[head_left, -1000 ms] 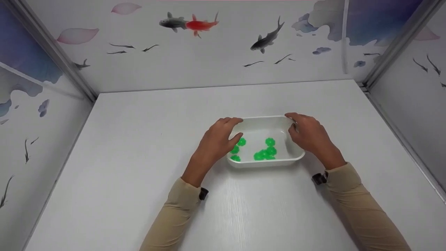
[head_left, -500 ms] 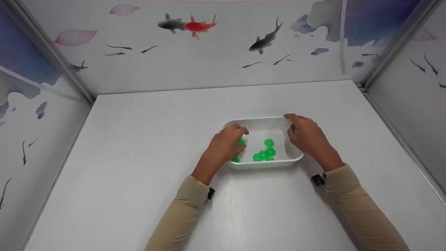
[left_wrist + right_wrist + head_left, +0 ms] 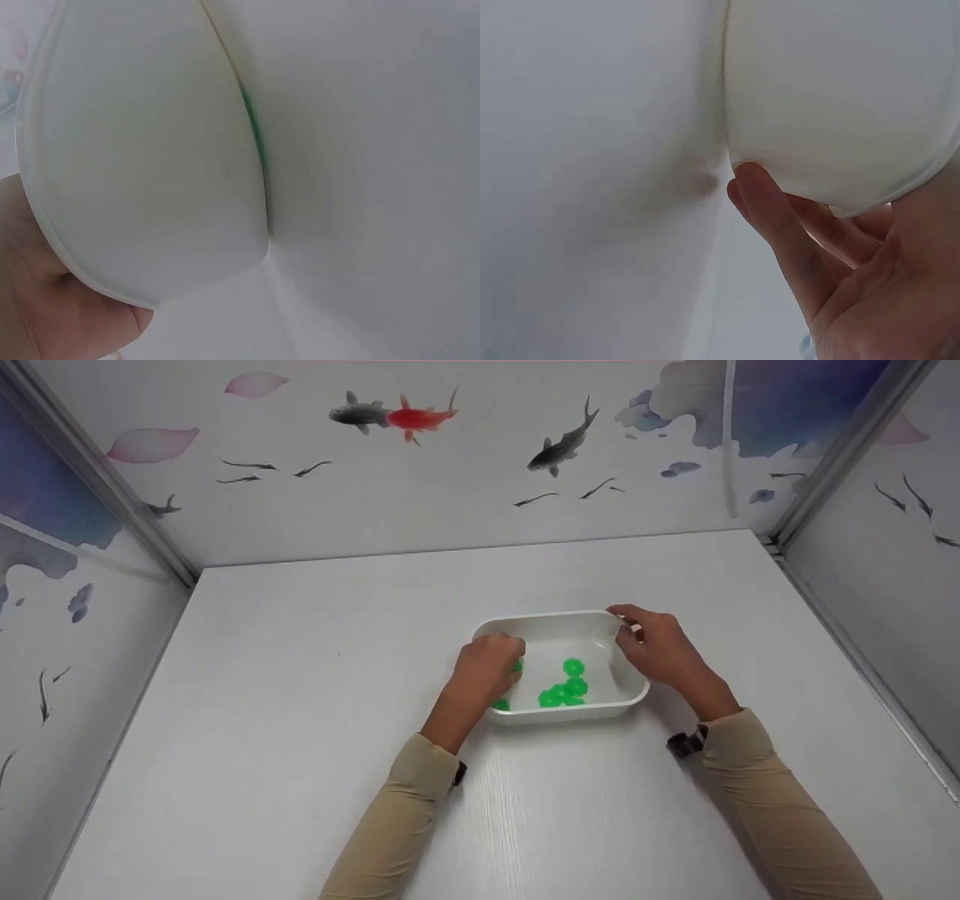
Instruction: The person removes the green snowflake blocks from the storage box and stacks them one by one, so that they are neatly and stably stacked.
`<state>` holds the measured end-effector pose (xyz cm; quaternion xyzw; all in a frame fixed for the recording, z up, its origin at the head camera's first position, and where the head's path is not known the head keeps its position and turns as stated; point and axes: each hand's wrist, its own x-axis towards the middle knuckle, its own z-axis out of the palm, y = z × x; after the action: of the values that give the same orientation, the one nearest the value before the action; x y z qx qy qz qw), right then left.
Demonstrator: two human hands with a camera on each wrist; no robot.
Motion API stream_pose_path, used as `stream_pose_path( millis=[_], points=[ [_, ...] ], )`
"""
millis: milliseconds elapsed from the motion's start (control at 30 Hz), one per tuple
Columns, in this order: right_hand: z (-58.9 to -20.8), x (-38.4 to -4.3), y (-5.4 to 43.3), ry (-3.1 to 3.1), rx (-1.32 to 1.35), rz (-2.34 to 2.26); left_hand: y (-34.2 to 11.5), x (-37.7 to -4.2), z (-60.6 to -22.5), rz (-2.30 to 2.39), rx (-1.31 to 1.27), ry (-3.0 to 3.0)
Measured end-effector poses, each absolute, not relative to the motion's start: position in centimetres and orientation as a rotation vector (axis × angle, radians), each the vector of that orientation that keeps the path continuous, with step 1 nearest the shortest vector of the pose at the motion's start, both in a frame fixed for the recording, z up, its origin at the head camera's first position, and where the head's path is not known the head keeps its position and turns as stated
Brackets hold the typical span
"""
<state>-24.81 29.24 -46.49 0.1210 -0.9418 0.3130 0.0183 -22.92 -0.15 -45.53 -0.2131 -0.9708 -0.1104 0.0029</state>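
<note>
A white tray [image 3: 566, 712] with rounded corners stands on the table, holding several green flower-shaped pieces [image 3: 575, 687]. My left hand [image 3: 486, 666] reaches over its left end, fingers bent down inside. Beside the thumb shows part of one green piece [image 3: 518, 667]; another piece [image 3: 500, 705] lies below the hand. Its fingertips are hidden, so any hold on a piece cannot be made out. My right hand [image 3: 664, 651] grips the tray's right end near the far corner. In the right wrist view, fingertips [image 3: 754, 187] press against the tray's outer wall [image 3: 832, 97].
The white table [image 3: 300, 697] extends around the tray on all sides. Upright panels [image 3: 450, 495] with painted fish enclose the back and both sides, joined by metal corner posts [image 3: 142, 502]. Dark wrist devices [image 3: 685, 745] sit at the sleeve cuffs.
My left hand has moved from the tray's left rim inward over the green pieces, its fingers bending down. The right hand stays at the right end.
</note>
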Motion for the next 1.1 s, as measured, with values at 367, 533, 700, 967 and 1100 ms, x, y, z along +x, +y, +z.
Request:
stream_pose_path(
  millis=[367, 533, 700, 967, 1100],
  points=[
    [-46.8, -25.0, 29.3, -2.928, 0.35, 1.098, -0.4, -22.8, -45.8, -0.335, -0.703, -2.988],
    [-46.8, -25.0, 29.4, -2.941, 0.329, 1.079, -0.3, -22.9, -45.9, -0.331, -0.703, -2.996],
    [-46.7, -24.9, 29.4, -2.949, 0.321, 1.058, -0.2, -22.8, -45.8, -0.325, -0.698, -3.024],
    [-46.5, -24.8, 29.1, -2.923, 0.332, 1.063, -0.7, -22.7, -45.1, -0.545, -0.707, -3.004],
    [-46.4, -24.7, 29.1, -2.93, 0.327, 1.066, -1.4, -22.6, -44.7, -0.76, -0.752, -2.936]
  ],
)
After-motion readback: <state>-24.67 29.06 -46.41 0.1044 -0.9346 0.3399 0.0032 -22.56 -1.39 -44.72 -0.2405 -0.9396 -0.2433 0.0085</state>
